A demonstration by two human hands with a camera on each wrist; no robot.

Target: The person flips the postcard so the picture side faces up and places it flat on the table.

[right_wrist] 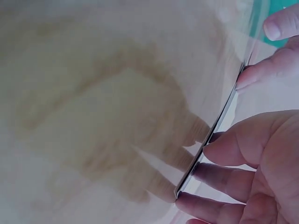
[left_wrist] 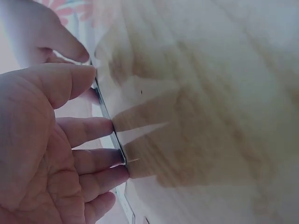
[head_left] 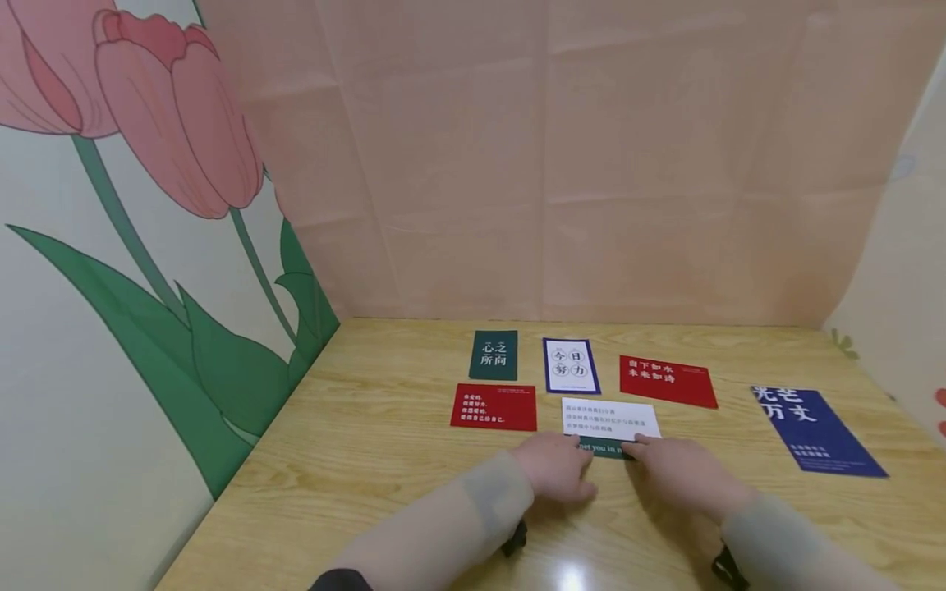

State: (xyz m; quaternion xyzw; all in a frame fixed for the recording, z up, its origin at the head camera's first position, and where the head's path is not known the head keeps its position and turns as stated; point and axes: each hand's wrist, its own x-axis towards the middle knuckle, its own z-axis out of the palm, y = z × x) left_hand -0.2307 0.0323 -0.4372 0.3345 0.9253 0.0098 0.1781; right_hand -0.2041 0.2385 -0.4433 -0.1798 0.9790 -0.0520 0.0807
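A white card with grey lines of text and a green lower band (head_left: pixel 609 420) lies flat on the table. My left hand (head_left: pixel 557 466) has its fingertips at the card's near left edge, its thumb apart over the table. In the left wrist view the fingers (left_wrist: pixel 96 156) are nearly straight. My right hand (head_left: pixel 683 472) touches the near right part of the card with its fingertips. The right wrist view shows the right fingers (right_wrist: pixel 224 179) and thumb along the thin card edge (right_wrist: pixel 205 142).
Around it lie a red card (head_left: pixel 493 407), a dark green card (head_left: pixel 493 355), a blue-bordered white card (head_left: pixel 571 366), another red card (head_left: pixel 668 381) and a blue card (head_left: pixel 820 431). A pink sheet (head_left: pixel 547 164) hangs behind the wooden table (head_left: pixel 332 443); a tulip wall (head_left: pixel 111 328) stands left.
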